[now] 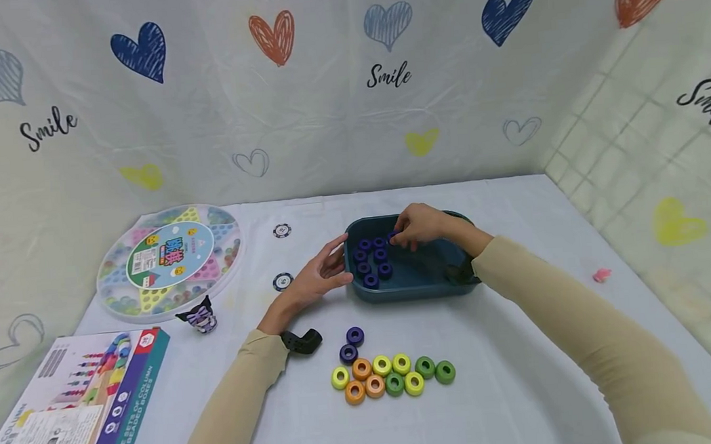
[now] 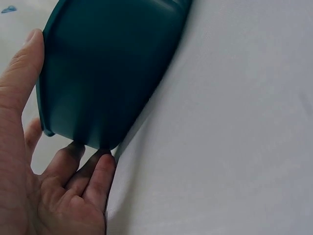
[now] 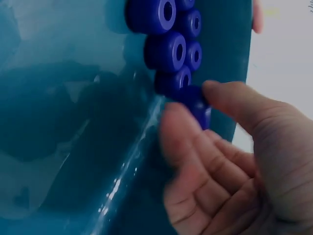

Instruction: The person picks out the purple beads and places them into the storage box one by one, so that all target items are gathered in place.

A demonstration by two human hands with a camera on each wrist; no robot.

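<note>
A dark teal tray [image 1: 421,293] stands on the table with several purple ring beads [image 1: 380,255] grouped at its left end. My left hand [image 1: 319,275] rests against that end, fingers spread and thumb by the rim; in the left wrist view its fingertips [image 2: 103,161] touch the outer wall. Inside the tray, my right hand [image 1: 419,225] pinches a purple bead [image 3: 198,105] between thumb and fingers. The right wrist view shows this bead close beside the others along the wall, partly covered by the fingers.
In front of the tray lie two purple beads [image 1: 355,336] and rows of orange [image 1: 355,392], yellow [image 1: 381,365] and green beads [image 1: 425,366]. On the left are a round game board [image 1: 230,263], a boxed bead set [image 1: 128,405], a small figure [image 1: 202,319] and two chips [image 1: 283,281]. A pink piece [image 1: 602,275] lies right.
</note>
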